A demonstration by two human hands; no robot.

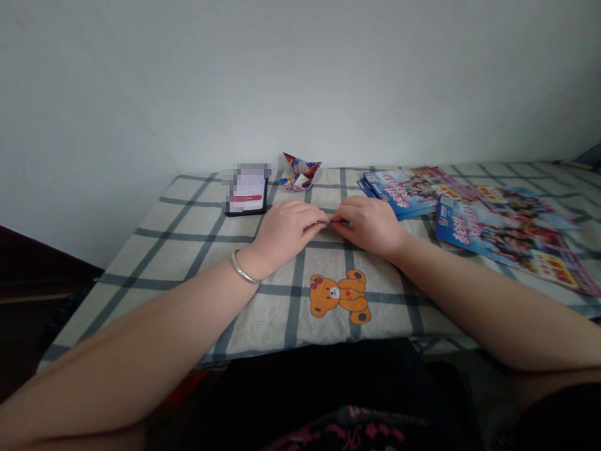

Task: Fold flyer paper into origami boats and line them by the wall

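Note:
My left hand (292, 230), a silver bangle at its wrist, is closed in a pinch over the middle of the table. Facing it, my right hand (369, 224) pinches thumb to fingers too. Their fingertips almost meet, and whatever lies between them is too small or hidden to make out. Beyond the hands, close to the wall, sits a folded paper shape (303, 172) in printed red and blue, with pointed ends. A phone (248, 190) with a lit screen lies behind my left hand. Printed leaflets (408, 191) lie just behind my right hand.
A checked tablecloth (188, 219) with a printed orange bear (339, 297) covers the table. More leaflets (511, 232) overlap on the right, beside my right forearm. A white wall (328, 81) bounds the table at the back. The table's near edge is against my body.

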